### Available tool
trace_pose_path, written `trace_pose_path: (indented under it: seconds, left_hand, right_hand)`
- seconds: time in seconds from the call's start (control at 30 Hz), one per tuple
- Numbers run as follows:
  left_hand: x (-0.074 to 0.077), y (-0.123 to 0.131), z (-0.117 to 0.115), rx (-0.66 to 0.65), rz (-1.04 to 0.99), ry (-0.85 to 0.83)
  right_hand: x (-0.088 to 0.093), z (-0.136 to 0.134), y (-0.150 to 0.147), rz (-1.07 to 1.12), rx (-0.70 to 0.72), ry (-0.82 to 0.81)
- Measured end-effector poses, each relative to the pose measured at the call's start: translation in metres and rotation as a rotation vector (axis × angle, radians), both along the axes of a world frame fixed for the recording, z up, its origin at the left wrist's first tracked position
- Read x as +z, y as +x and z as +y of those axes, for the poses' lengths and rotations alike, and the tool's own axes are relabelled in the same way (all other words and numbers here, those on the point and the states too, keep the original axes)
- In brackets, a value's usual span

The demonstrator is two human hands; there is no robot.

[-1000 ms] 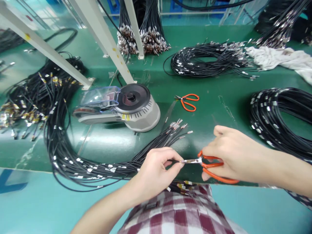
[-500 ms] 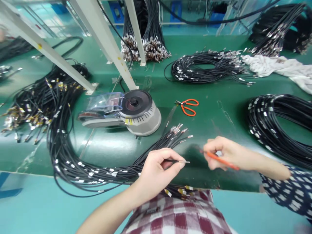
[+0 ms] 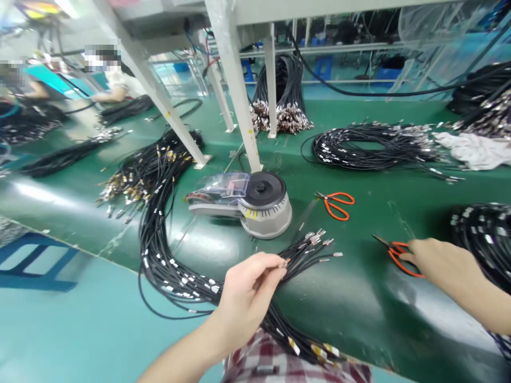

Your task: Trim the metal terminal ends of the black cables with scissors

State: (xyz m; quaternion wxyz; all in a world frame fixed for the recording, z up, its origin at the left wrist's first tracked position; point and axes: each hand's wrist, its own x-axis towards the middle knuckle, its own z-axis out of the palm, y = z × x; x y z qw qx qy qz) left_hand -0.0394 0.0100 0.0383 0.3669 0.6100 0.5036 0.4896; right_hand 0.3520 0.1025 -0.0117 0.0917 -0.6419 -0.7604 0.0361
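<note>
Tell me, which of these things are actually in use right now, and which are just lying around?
In use:
- bundle of thin black cables with metal tips, pinched by the left hand
- orange-handled scissors, touched by the right hand

Lying about:
- second pair of orange scissors
- round grey tape dispenser
- white cloth
- big coil of black cables

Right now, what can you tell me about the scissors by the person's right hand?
The scissors have orange loop handles, plastic-coated by the look, and short metal blades that are shut and point left and away from the person. They lie flat on the green table. The right hand covers the handle ends with its fingertips; whether it grips them cannot be told. Nothing else touches them.
</note>
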Motion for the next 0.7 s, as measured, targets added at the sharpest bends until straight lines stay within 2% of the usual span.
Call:
trace_pose_path:
  seconds: [0.07, 0.1, 0.17, 0.2, 0.27, 0.33, 0.43, 0.57, 0.7]
  left_hand:
    - [-0.010, 0.002, -0.010, -0.100, -0.309, -0.350]
    - [-0.018, 0.005, -0.014, -0.166, -0.447, -0.520]
    - [-0.038, 0.015, -0.019, -0.282, -0.651, -0.734]
    - [-0.048, 0.019, -0.021, -0.305, -0.733, -0.774]
    - [-0.065, 0.026, -0.024, -0.243, -0.843, -0.757]
    - [-0.074, 0.028, -0.027, -0.222, -0.901, -0.722]
    - [-0.078, 0.023, -0.032, -0.242, -0.934, -0.681]
    - [-0.082, 0.020, -0.035, -0.265, -0.946, -0.641]
    - [-0.084, 0.019, -0.033, -0.257, -0.954, -0.632]
  right_hand:
    - [0.010, 0.004, -0.023, 0.003, 0.021, -0.072]
    - [0.016, 0.005, -0.043, 0.097, 0.039, -0.131]
    - [0.029, 0.004, -0.095, 0.493, 0.153, -0.364]
    - [0.034, 0.003, -0.124, 0.705, 0.195, -0.498]
    - [0.040, 0.003, -0.183, 1.022, 0.213, -0.666]
    - [0.041, 0.007, -0.232, 1.246, 0.179, -0.767]
    - [0.035, 0.020, -0.277, 1.438, 0.081, -0.898]
    - [0.036, 0.028, -0.298, 1.488, 0.065, -0.926]
    - [0.052, 0.010, -0.290, 1.502, 0.122, -0.947]
